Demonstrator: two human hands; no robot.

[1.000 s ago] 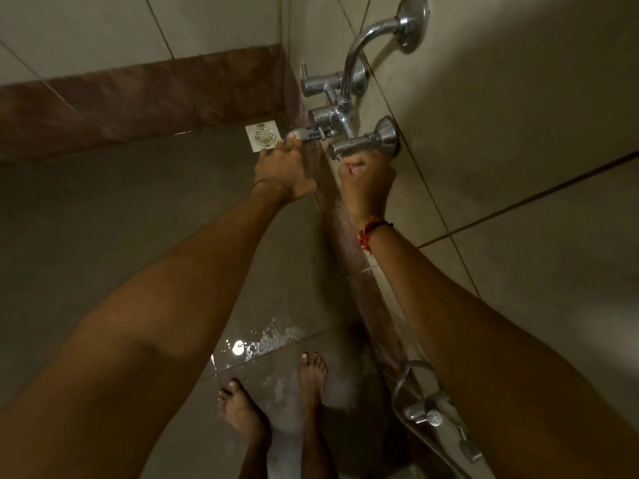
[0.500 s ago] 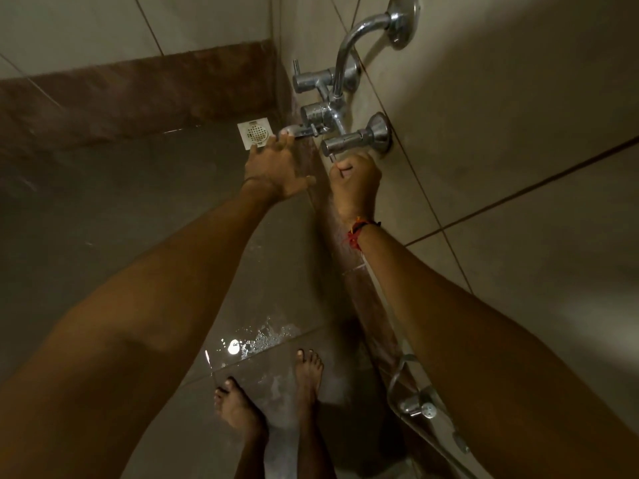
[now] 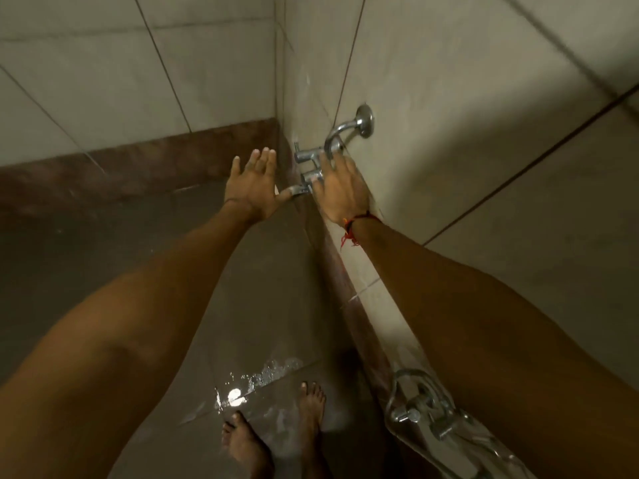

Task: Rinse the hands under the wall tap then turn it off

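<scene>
Two bare hands reach toward the chrome wall tap [image 3: 316, 167], which sits upper centre of the frame on the tiled wall [image 3: 449, 98] at the right, near the corner. Right hand [image 3: 340, 188] lies over the tap's lower valve body, fingers spread across the metal w/ fingertips up by the curved pipe; it covers the lower handle, so whether the grip is actually closed round anything I cannot tell. Red thread band [image 3: 352, 224] circles that wrist, loose ends hanging down. Left hand [image 3: 250, 183] is just left of the tap, grip open, fingers straight & splayed, pointing up the frame, thumb stretched toward the spout [image 3: 295, 191]; touching or only v. close, can't tell. No clear stream visible under the spout. Floor [image 3: 103, 254] is dark & wet, w/ a bright puddle glare [image 3: 235, 394] and droplets lower centre. Two bare feet [image 3: 276, 433] stand at the bottom centre, beside the puddle. Bottom right, next to the right forearm, a second chrome fitting [image 3: 425, 406] w/ a hose loop, blurred.
</scene>
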